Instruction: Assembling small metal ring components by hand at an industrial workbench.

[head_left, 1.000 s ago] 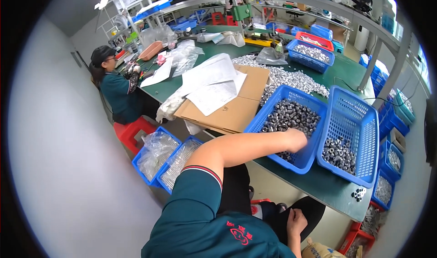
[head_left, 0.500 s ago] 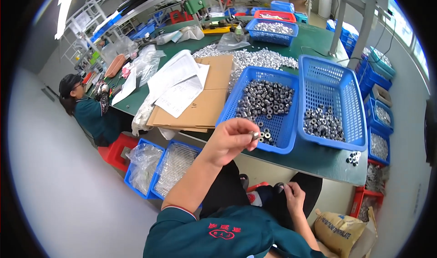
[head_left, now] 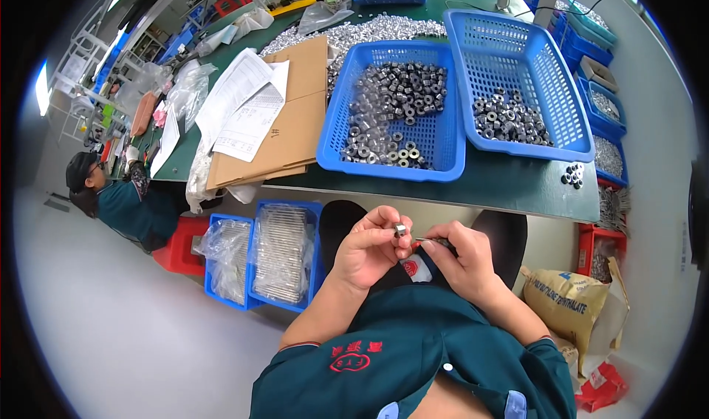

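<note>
In front of my lap, my left hand (head_left: 373,245) pinches a small shiny metal nut (head_left: 399,230) between thumb and fingers. Close at its right, my right hand (head_left: 461,260) is closed around a slim tool with a thin metal tip (head_left: 422,239); most of the tool is hidden by the fingers. The tip points toward the nut, and whether they touch I cannot tell. Beyond my hands, a blue basket (head_left: 384,172) on the table holds many metal nuts (head_left: 417,86). A second blue basket (head_left: 509,49) to its right holds more nuts (head_left: 509,120).
The green table (head_left: 354,188) carries cardboard (head_left: 306,86), papers (head_left: 255,116) and loose silvery parts (head_left: 369,31). Several nuts (head_left: 572,175) lie at its right corner. Blue bins (head_left: 284,253) stand below left, a sack (head_left: 565,301) below right. A co-worker (head_left: 122,205) sits at the left.
My left hand has come back from the near basket's edge with the nut, down to my lap. My right hand has risen beside it with the tool. The view has tilted down.
</note>
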Motion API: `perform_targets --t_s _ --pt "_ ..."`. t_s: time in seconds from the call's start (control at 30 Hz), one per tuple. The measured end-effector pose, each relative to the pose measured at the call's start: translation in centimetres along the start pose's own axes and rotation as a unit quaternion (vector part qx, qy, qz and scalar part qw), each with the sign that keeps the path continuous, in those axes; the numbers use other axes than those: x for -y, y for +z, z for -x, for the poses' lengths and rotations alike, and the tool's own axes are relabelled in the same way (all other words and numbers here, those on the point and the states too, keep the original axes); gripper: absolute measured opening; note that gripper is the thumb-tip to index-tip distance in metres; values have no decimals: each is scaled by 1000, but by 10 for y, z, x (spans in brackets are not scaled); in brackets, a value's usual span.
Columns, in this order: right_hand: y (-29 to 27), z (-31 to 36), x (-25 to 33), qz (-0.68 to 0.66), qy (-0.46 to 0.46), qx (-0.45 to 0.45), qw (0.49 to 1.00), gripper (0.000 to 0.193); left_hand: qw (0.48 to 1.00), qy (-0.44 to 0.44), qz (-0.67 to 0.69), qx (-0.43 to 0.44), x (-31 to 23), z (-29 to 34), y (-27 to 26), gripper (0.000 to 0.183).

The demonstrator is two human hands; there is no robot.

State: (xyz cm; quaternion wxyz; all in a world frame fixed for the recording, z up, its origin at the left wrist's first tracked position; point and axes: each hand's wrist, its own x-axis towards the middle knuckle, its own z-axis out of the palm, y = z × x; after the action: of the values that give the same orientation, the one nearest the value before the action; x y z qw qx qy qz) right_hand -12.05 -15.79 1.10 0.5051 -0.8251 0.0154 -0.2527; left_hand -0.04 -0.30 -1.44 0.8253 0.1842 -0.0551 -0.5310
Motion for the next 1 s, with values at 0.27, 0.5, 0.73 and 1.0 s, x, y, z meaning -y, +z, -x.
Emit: perform_targets --t_s 0.27,0.5,0.73,1.0 --pt "10 2 4 12 -66 -42 997 12 997 18 -62 -42 14 3 2 16" --pt "11 11 3 160 -134 -59 976 16 976 102 -189 -46 22 7 6 16" --pt "20 20 15 -132 123 -32 983 9 886 267 -380 3 26 9 12 19" --pt "9 11 10 -499 380 16 779 16 864 267 -426 9 22 7 9 20"
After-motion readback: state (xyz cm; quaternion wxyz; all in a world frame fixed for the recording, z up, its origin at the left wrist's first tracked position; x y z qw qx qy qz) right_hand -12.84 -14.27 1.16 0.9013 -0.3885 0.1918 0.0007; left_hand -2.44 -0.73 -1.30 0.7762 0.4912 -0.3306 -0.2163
